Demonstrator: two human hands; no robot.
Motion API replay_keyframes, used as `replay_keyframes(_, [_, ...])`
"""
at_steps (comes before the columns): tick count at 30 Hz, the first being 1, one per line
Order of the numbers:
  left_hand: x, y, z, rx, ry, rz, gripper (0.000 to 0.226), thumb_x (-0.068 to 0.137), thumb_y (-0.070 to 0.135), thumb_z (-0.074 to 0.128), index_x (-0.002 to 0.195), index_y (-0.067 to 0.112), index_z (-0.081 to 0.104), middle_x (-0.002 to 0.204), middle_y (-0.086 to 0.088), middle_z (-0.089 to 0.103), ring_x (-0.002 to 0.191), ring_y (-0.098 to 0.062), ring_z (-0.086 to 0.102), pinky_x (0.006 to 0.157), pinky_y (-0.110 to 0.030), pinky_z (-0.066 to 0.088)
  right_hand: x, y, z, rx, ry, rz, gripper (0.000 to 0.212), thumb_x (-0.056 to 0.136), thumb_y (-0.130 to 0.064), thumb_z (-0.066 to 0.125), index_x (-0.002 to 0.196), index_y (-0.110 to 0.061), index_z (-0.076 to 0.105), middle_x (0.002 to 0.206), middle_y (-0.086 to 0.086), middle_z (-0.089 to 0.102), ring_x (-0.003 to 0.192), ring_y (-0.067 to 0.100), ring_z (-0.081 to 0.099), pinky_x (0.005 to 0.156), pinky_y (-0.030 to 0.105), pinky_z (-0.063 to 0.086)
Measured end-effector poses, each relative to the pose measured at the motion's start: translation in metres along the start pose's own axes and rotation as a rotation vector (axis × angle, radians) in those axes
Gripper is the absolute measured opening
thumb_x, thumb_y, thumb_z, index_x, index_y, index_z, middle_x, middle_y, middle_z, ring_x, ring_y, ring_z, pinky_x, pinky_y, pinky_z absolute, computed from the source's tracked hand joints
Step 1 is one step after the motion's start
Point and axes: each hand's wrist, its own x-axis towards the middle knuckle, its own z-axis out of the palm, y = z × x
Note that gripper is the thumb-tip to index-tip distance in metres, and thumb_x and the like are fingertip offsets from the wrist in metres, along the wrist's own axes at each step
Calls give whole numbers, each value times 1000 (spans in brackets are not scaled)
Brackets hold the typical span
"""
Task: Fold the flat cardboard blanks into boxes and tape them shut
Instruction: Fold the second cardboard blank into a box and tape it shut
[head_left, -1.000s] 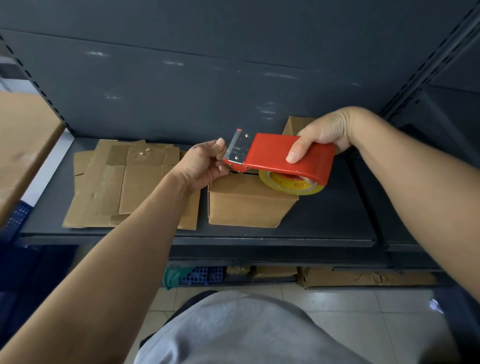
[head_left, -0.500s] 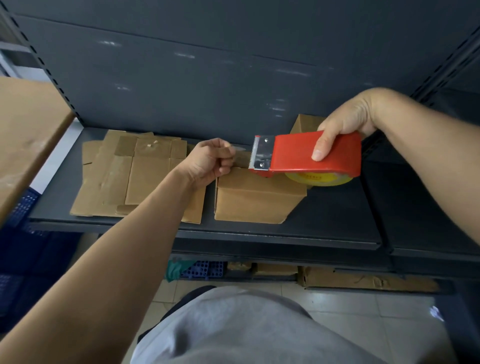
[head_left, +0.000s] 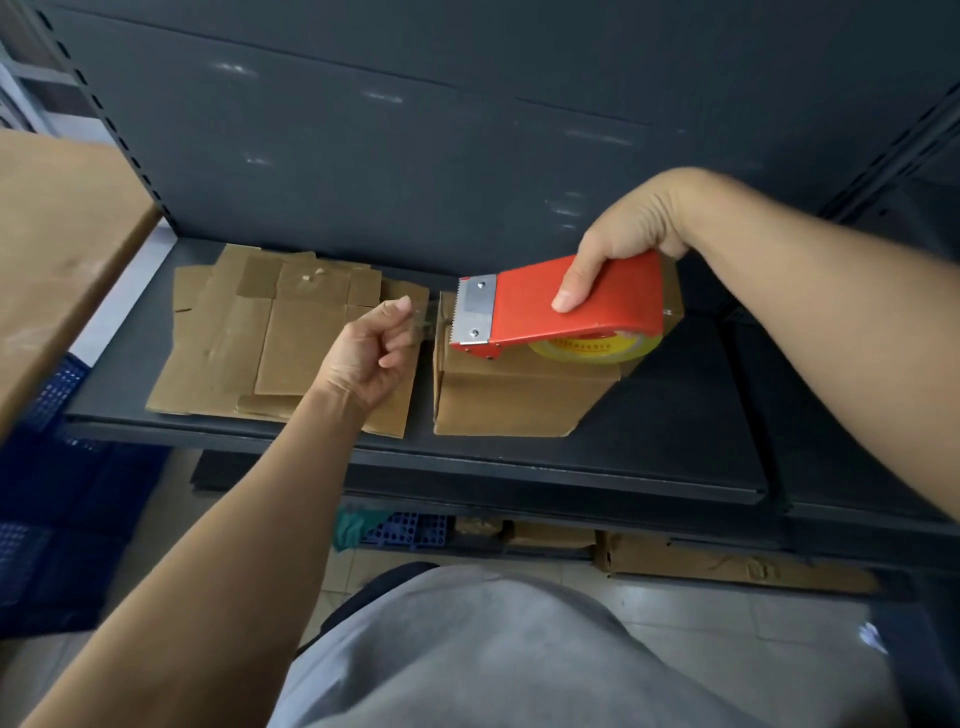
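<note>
At the far left of the frame a brown wooden surface (head_left: 62, 249) comes in, and below it a blue crate (head_left: 54, 387) shows. On the dark shelf (head_left: 675, 426), left of centre, a pile of flat cardboard blanks (head_left: 249, 338) lies, one overlapping the other. Over the right edge of this pile is the left hand (head_left: 366, 356): its fingers are curled, and thumb and forefinger pinch the end of a clear tape strip (head_left: 423, 325). The strip runs right to the toothed metal blade of the red tape dispenser (head_left: 540, 312). Just right of the blanks, at the centre of the frame, the folded box (head_left: 509, 400) stands on the shelf near its front edge. The dispenser is over the top of the box, with the yellowish tape roll (head_left: 592, 348) under it; whether it touches the box I cannot tell. The right hand (head_left: 623, 236) grips the dispenser from above, the thumb lying on its red side.
</note>
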Motion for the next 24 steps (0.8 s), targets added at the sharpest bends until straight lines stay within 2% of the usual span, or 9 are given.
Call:
replay_keyframes(2, [-2,1,0,23,77,15,29,85,7,51,60,18,42,55,8,29,38,-2,26,26,-10,21,4,-6,-1,-20,27,1,73,43,-34,88,110,-8,72,113,18,68,90,29,64,95,45,50])
replay_keyframes(5, [-2,1,1,156,118,22,29,93,9,44,67,18,35,66,3,28,37,-1,29,27,-10,22,3,-15,1,-78,54,-34,76,38,-32,84,109,-6,71,93,12,70,72,23,66,75,36,55])
replay_keyframes(8, [1,4,4,286,131,34,30,95,13,43,67,18,33,60,4,32,38,-1,28,30,-11,22,-3,-21,1,-91,-12,-40,47,59,-31,74,97,-4,68,75,12,69,59,21,65,57,29,56])
replay_keyframes(10, [3,7,8,370,158,34,32,98,13,42,67,17,36,54,7,34,39,-2,28,33,-12,23,-6,-23,1,-74,-50,-35,34,68,-29,68,89,-3,64,68,14,68,54,22,65,52,27,55])
replay_keyframes(14, [8,6,4,635,293,16,27,95,12,49,68,17,48,58,6,38,49,-7,30,39,-16,28,-4,-22,3,-48,-16,-45,32,70,-30,67,88,-3,65,68,14,68,52,22,64,50,25,54])
replay_keyframes(18, [7,-1,2,724,394,-5,20,95,18,57,76,13,51,62,3,46,52,-8,36,44,-19,33,4,-26,4,-47,41,-42,38,66,-33,72,93,-6,67,74,11,72,57,21,67,53,27,55])
replay_keyframes(24, [10,-11,8,909,416,-9,19,96,26,55,85,11,51,67,0,50,54,-10,44,50,-23,40,6,-30,5,-66,49,-47,46,60,-35,74,97,-7,67,78,10,73,65,22,69,61,31,56])
